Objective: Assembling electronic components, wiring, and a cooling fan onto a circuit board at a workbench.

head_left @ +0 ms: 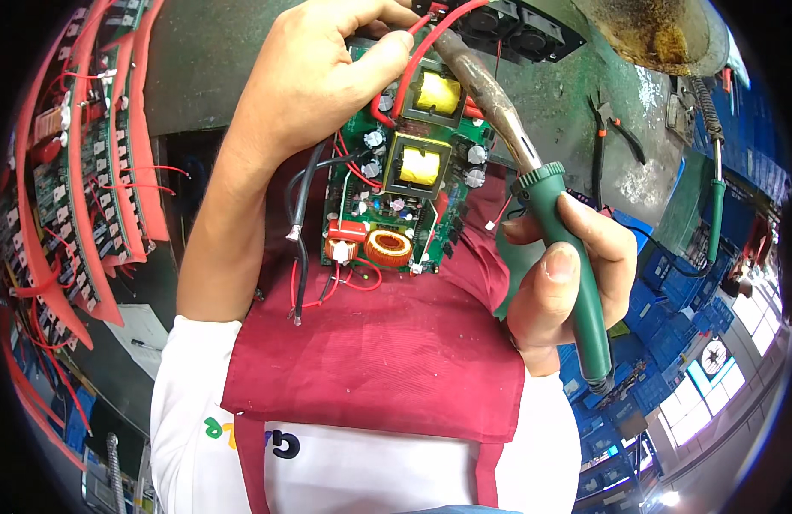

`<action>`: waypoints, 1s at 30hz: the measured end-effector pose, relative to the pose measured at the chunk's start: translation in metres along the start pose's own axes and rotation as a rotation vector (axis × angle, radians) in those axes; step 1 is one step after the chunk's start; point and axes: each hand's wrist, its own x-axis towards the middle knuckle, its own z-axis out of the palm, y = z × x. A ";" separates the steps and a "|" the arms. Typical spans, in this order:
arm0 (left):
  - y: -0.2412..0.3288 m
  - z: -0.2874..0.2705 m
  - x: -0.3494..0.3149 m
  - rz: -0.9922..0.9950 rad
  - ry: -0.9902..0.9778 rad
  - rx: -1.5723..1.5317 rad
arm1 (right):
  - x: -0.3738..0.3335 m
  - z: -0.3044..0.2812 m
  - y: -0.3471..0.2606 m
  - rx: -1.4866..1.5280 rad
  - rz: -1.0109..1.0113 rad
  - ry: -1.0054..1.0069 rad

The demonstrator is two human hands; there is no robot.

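Right hand (pixel 546 304) grips a soldering iron (pixel 543 187); left hand (pixel 315 81) seemingly pinches a red wire (pixel 420 25). Circuit board (pixel 448 237) soldering looks underway; one black wire (pixel 303 201) hangs loose.

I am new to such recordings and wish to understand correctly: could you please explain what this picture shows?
There is no robot here: these are a person's bare hands, seen from above by a wide camera worn on the head, so straight edges look bent. The right hand has its grip around the green handle of a soldering iron. The left hand is at a red wire near the top of a green circuit board; whether it pinches the wire is unclear. On the worktop are a plier-like tool and a black part with fans. More boards, with pink sheets between them, are at the left.
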 end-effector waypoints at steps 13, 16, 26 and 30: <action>-0.051 0.002 -0.007 0.355 0.070 -0.288 | 0.003 0.003 0.002 0.024 -0.062 -0.027; -0.053 -0.001 -0.009 0.369 0.067 -0.270 | 0.000 0.003 0.006 0.025 -0.044 -0.046; 0.020 -0.005 0.005 -0.373 -0.053 0.215 | -0.004 -0.012 0.025 -0.033 -0.188 -0.223; 0.021 -0.008 0.005 -0.376 -0.060 0.231 | -0.007 -0.010 0.027 -0.017 -0.191 -0.224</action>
